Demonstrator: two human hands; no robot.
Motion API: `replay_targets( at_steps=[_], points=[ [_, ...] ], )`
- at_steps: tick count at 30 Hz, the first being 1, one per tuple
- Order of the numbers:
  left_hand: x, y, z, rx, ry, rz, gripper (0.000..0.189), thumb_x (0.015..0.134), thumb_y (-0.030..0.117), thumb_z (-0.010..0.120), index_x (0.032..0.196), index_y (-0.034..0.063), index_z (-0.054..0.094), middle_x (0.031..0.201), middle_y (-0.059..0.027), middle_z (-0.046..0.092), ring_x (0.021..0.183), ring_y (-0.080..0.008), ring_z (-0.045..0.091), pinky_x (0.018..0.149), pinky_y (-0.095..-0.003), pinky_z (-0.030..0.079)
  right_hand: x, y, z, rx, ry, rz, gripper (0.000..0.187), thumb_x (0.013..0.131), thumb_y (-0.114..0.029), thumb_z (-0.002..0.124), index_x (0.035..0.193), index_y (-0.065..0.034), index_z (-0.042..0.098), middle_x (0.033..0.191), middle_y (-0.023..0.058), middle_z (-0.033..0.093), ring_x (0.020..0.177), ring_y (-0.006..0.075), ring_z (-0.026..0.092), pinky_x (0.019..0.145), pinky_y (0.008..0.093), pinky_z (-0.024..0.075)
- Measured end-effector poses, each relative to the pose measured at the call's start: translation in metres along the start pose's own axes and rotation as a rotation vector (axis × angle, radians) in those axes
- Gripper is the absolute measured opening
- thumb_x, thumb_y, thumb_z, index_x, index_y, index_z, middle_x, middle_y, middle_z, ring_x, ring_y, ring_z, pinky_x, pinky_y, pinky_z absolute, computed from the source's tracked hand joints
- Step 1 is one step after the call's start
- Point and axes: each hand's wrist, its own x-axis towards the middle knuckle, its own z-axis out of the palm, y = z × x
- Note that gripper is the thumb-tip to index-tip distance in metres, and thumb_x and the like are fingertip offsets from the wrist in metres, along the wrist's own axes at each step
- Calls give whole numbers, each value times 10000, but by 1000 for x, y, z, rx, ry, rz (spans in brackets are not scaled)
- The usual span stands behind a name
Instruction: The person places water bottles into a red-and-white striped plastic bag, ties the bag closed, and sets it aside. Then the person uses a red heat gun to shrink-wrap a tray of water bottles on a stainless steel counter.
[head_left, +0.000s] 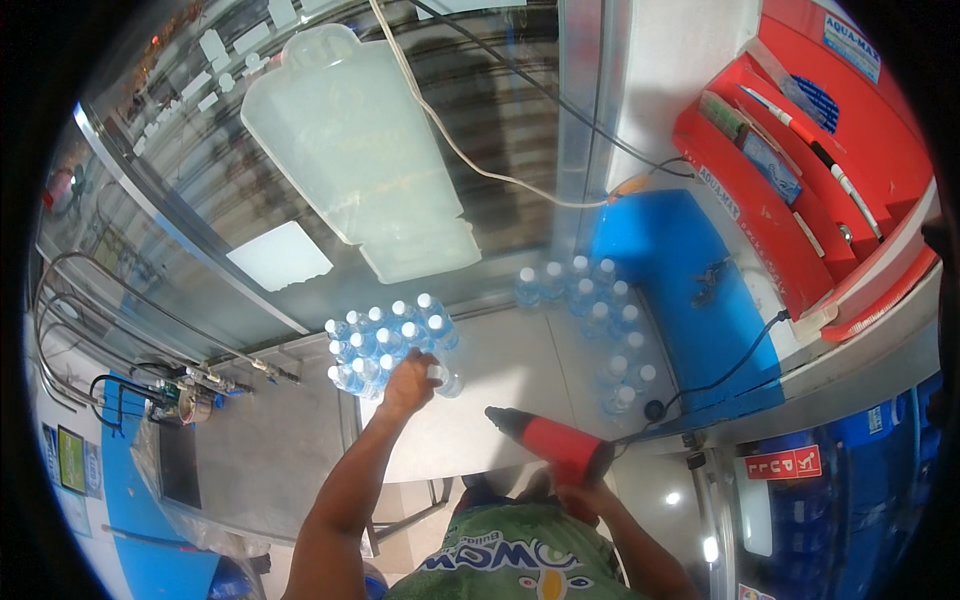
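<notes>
My left hand (409, 385) has its fingers around the white cap of a small clear plastic bottle (451, 385) at the near right corner of a tight block of bottles (388, 339). These bottles also have white caps and stand upright in rows on a pale tabletop (487, 367). In my right hand (579, 501) is a red hair dryer (564, 447) with a black nozzle, held low near my body. Its nozzle points left, towards the bottle under my left hand. The grip is partly hidden by the dryer's body.
More capped bottles (600, 319) stand loosely along the table's right side. A black cord (724, 375) runs from the dryer's side to the red wall rack (765, 195). Behind the table is a glass window (510, 247). Metal taps (225, 379) stand over a steel counter (277, 427) at left.
</notes>
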Motion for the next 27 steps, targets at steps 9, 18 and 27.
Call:
replay_targets(
  at_steps=[9, 18, 27],
  points=[
    [9, -18, -6, 59, 161, -72, 495, 784, 153, 850, 1233, 60, 664, 1213, -197, 627, 1125, -399, 637, 949, -480, 542, -5, 4, -1, -83, -5, -35, 420, 940, -98, 740, 1333, -55, 595, 964, 19, 652, 783, 120, 620, 689, 299, 526],
    [35, 122, 41, -289, 44, 430, 521, 835, 161, 823, 1317, 88, 640, 1304, -212, 605, 1260, -417, 556, 1072, -499, 455, -40, 49, -39, -341, 203, 6, 456, 912, -217, 800, 1313, -73, 637, 1057, 30, 695, 898, 146, 660, 789, 350, 553],
    [45, 272, 119, -190, -254, 930, 482, 885, 46, 729, 1340, 121, 590, 1259, -165, 546, 1082, -388, 642, 908, -466, 539, -104, 49, -35, -98, 380, -42, 409, 914, -150, 776, 1281, -42, 632, 1026, 36, 696, 885, 152, 671, 788, 345, 556]
  ],
)
